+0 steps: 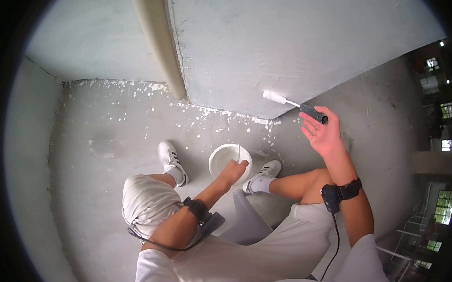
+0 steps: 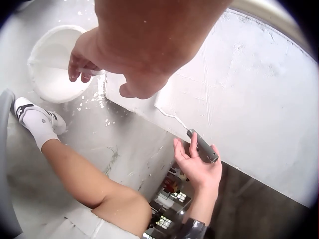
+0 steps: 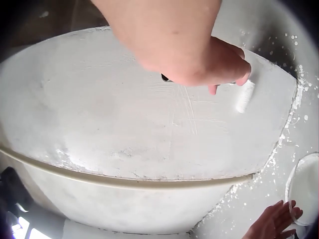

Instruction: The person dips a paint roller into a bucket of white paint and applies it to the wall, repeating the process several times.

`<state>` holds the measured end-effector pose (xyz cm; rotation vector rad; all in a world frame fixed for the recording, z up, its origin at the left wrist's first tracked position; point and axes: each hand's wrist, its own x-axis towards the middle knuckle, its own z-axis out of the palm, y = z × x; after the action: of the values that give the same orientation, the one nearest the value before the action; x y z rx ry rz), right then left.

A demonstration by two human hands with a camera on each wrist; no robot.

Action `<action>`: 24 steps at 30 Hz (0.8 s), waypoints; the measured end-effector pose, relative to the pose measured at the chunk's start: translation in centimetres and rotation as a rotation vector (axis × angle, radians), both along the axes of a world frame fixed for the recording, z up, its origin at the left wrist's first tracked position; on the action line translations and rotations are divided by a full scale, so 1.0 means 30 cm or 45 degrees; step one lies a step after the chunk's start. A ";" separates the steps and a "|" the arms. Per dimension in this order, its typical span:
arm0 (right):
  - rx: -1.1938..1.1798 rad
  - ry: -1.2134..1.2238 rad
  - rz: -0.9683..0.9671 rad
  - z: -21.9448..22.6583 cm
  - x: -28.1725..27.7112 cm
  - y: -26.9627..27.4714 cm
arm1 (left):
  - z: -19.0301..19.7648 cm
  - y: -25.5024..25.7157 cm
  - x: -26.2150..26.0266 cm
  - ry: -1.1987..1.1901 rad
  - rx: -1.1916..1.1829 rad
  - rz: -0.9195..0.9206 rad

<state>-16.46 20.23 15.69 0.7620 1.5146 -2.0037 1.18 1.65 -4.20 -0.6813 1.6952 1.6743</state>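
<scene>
I squat on a concrete floor facing a pale wall [image 1: 282, 37]. My right hand [image 1: 316, 124] holds a small paint roller [image 1: 314, 113] by its dark handle, fingers loosely extended, thumb on the grip. Its white roller head [image 1: 274, 97] lies against the wall's bottom edge. The roller [image 2: 202, 148] and right hand [image 2: 197, 162] also show in the left wrist view. My left hand [image 1: 232, 170] reaches into a white bucket [image 1: 214, 159] between my feet, fingers curled on a thin white stick [image 1: 238, 153]. In the right wrist view, the roller head [image 3: 245, 97] pokes out beyond my right hand [image 3: 219, 64].
A beige vertical pipe [image 1: 156, 38] runs down the wall corner at the left. White paint splatters dot the floor [image 1: 110, 136] along the wall's base. My white shoes [image 1: 170, 158] [image 1: 267, 170] flank the bucket. Buildings show far below at the right edge [image 1: 437, 132].
</scene>
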 end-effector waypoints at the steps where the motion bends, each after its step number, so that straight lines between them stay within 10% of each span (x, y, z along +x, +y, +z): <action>1: 0.012 0.019 0.011 0.033 0.014 -0.004 | -0.032 0.008 0.001 0.022 -0.065 0.024; 14: 0.150 0.226 0.100 0.572 0.162 -0.049 | 0.093 -0.018 -0.027 0.172 -0.120 0.052; 24: 0.201 0.201 0.119 0.359 0.098 -0.127 | 0.157 -0.032 -0.017 0.109 -0.042 0.060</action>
<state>-13.51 16.43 26.46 0.5926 1.7826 -1.9306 0.67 0.69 0.50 -0.6786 1.7831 1.7338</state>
